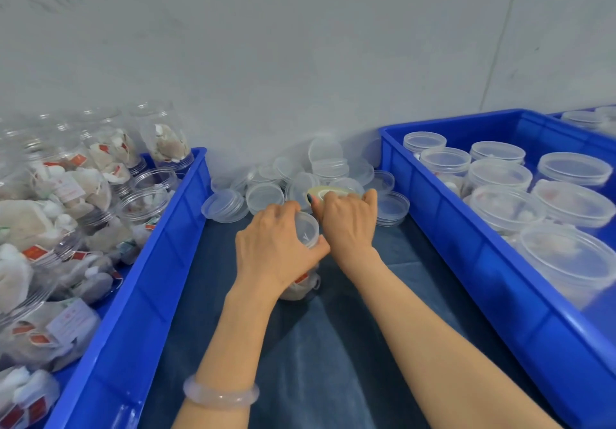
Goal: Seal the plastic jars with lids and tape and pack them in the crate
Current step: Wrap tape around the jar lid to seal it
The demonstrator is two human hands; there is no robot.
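Observation:
A clear plastic jar (305,283) with pale sachets inside stands upright on the dark cloth between two crates. My left hand (270,245) grips its clear lid (306,228) from above. My right hand (346,225), just to the right of the jar top, holds a roll of clear tape (321,192) by its ring. A heap of loose clear lids (296,182) lies against the wall behind both hands. The blue crate on the right (466,252) holds several upright lidded jars (500,175).
The blue crate on the left (143,272) is piled with several unlidded jars (83,202) lying on their sides, filled with sachets. A second blue crate corner (573,113) shows at the far right. A grey wall stands close behind. Dark cloth (333,362) covers the table.

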